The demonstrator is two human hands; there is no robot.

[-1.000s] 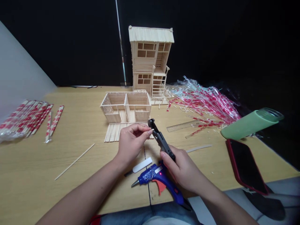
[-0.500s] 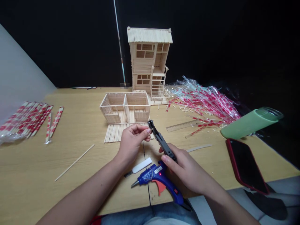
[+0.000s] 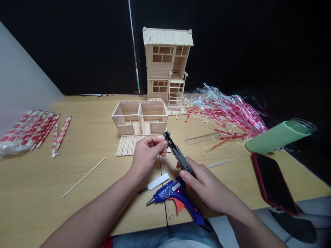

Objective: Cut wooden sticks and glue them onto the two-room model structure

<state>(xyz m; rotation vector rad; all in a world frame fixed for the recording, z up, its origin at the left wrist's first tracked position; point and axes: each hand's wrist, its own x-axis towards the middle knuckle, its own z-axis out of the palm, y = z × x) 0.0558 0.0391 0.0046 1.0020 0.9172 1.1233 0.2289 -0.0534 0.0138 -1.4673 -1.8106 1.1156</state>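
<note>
My right hand (image 3: 204,184) is wrapped round black pliers (image 3: 181,159), which point up and away to the left. My left hand (image 3: 147,155) is closed in a pinch right at the jaws; whatever lies between thumb and finger is too small to make out. Just beyond the fingers stands a low roofless model house (image 3: 139,119) of thin wooden sticks, with a stick floor (image 3: 125,146) in front. Below the hands lie a blue glue gun (image 3: 165,193) with an orange trigger and a lit red light, and a white-handled blade (image 3: 158,181).
Behind stands a taller stick house (image 3: 165,55). Wrapped chopsticks (image 3: 33,129) lie at left, a single stick (image 3: 84,177) nearer. To the right are torn wrappers (image 3: 232,113), a ruler (image 3: 201,138), a green bottle (image 3: 274,136) and a red-cased phone (image 3: 274,182).
The whole view has shifted slightly, so the things on the table appear a little further right. Both hands and the pliers keep nearly the same pose.
</note>
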